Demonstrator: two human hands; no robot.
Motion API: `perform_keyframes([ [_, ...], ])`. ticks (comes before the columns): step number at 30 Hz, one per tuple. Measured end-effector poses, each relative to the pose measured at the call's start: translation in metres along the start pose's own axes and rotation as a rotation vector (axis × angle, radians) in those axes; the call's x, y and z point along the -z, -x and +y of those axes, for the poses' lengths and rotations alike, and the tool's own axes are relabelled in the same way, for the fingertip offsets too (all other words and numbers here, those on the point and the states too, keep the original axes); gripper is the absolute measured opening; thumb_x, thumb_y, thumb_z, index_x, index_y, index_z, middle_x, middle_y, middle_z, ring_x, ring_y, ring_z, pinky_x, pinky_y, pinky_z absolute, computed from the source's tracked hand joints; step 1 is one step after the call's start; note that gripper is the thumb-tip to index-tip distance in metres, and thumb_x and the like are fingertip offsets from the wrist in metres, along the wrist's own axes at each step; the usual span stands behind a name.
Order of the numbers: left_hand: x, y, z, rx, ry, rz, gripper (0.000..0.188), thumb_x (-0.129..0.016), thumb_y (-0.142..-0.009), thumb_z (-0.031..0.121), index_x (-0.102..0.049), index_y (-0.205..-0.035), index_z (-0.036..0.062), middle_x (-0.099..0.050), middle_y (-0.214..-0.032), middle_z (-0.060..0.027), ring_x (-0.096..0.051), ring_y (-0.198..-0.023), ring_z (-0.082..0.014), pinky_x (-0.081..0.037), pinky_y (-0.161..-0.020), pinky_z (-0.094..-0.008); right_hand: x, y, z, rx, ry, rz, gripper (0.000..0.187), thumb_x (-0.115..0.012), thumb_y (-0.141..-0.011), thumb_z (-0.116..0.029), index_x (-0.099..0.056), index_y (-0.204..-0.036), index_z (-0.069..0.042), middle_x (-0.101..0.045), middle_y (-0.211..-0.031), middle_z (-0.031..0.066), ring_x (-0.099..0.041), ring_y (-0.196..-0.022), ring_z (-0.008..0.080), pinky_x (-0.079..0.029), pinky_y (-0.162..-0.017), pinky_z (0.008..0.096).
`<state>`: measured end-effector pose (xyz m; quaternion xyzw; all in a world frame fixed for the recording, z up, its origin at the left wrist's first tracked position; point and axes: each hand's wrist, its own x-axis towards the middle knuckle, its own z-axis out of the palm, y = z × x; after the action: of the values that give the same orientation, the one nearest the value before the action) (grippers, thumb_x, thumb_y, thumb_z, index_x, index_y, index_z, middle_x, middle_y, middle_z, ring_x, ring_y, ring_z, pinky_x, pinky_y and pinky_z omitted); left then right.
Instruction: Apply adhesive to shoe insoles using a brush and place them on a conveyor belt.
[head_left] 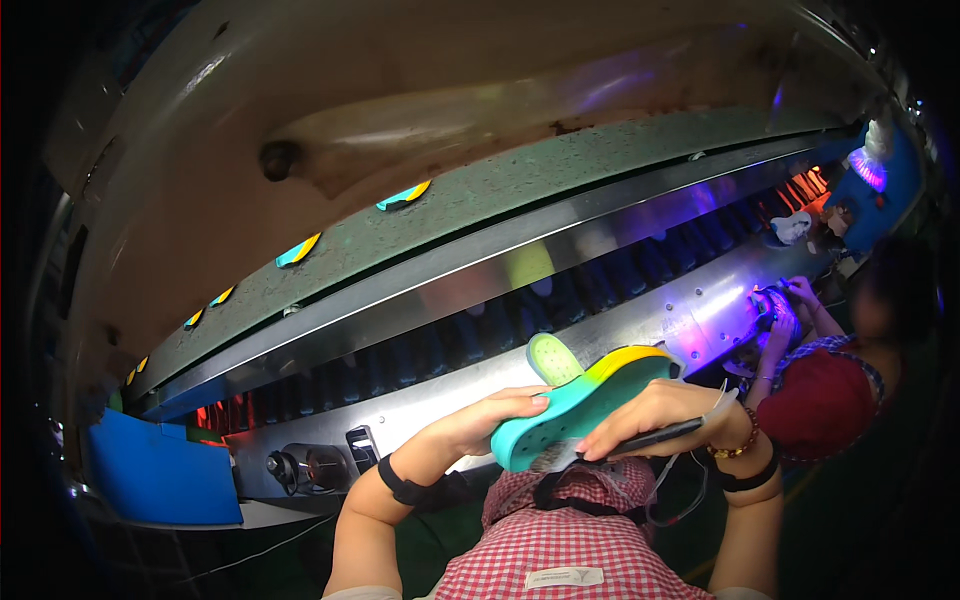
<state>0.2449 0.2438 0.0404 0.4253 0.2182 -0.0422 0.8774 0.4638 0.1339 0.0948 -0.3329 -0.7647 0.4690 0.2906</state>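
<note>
My left hand (487,418) grips the left end of a turquoise shoe sole (560,415) with a yellow edge, held tilted above the metal ledge. My right hand (660,412) is closed round the dark handle of a brush (655,437). Its bristles meet the lower left part of the sole, where several small holes show. Right behind the sole is a lime-green piece with small holes (552,358), partly hidden by it.
Along the bench runs a metal ledge (640,325), with a row of dark slots behind it. Several turquoise and yellow soles (298,250) lie on a green conveyor belt (480,180). A co-worker in dark red (815,405) works at right under purple light. A blue panel (160,470) stands left.
</note>
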Motion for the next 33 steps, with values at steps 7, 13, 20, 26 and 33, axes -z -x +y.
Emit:
perform_keyframes([
  [7,0.016,0.013,-0.001,-0.033,0.153,-0.004,0.062,-0.048,-0.081,0.039,-0.037,-0.127,-0.0007,-0.051,-0.115,-0.0169,-0.055,-0.098,-0.0244,-0.048,-0.080,-0.0379,-0.002,0.006,0.013,-0.022,-0.028,0.123,0.020,-0.062,-0.076,-0.002,-0.061,-0.096,-0.002,-0.063,-0.099,0.0131,-0.060,-0.095,0.0242,-0.047,-0.083,0.0307],
  [13,0.026,0.034,0.005,-0.130,0.226,-0.022,0.061,-0.051,-0.081,0.038,-0.041,-0.123,-0.0047,-0.052,-0.115,-0.0168,-0.054,-0.100,-0.0216,-0.043,-0.088,-0.0319,-0.008,0.014,0.006,-0.232,-0.236,0.315,0.021,-0.064,-0.074,0.001,-0.063,-0.094,-0.002,-0.063,-0.100,0.0129,-0.064,-0.081,0.0160,-0.051,-0.067,0.0241],
  [20,0.051,0.049,0.002,-0.422,0.157,0.177,0.058,-0.040,-0.086,0.042,-0.046,-0.118,-0.0063,-0.056,-0.110,-0.0166,-0.055,-0.099,-0.0223,-0.043,-0.086,-0.0314,-0.024,0.010,0.019,0.050,0.078,0.335,0.022,-0.068,-0.069,-0.003,-0.065,-0.091,-0.002,-0.065,-0.089,0.0117,-0.064,-0.082,0.0221,-0.051,-0.073,0.0299],
  [26,0.032,-0.008,-0.022,-0.809,0.543,-0.158,0.085,-0.022,-0.079,0.070,-0.028,-0.133,0.0045,-0.037,-0.132,-0.0157,-0.042,-0.116,-0.0291,-0.032,-0.098,-0.0462,-0.026,-0.024,0.010,0.026,-0.021,0.554,0.024,-0.068,-0.067,0.000,-0.064,-0.091,0.001,-0.065,-0.090,0.0134,-0.063,-0.083,0.0207,-0.050,-0.074,0.0281],
  [33,0.031,-0.021,-0.035,-0.828,0.704,0.315,0.082,-0.023,-0.078,0.071,-0.038,-0.126,0.0069,-0.048,-0.120,-0.0172,-0.048,-0.107,-0.0343,-0.041,-0.090,-0.0479,-0.048,-0.047,0.028,0.239,0.416,0.517,0.018,-0.067,-0.064,-0.002,-0.060,-0.081,-0.004,-0.063,-0.081,0.0110,-0.063,-0.073,0.0254,-0.051,-0.064,0.0312],
])
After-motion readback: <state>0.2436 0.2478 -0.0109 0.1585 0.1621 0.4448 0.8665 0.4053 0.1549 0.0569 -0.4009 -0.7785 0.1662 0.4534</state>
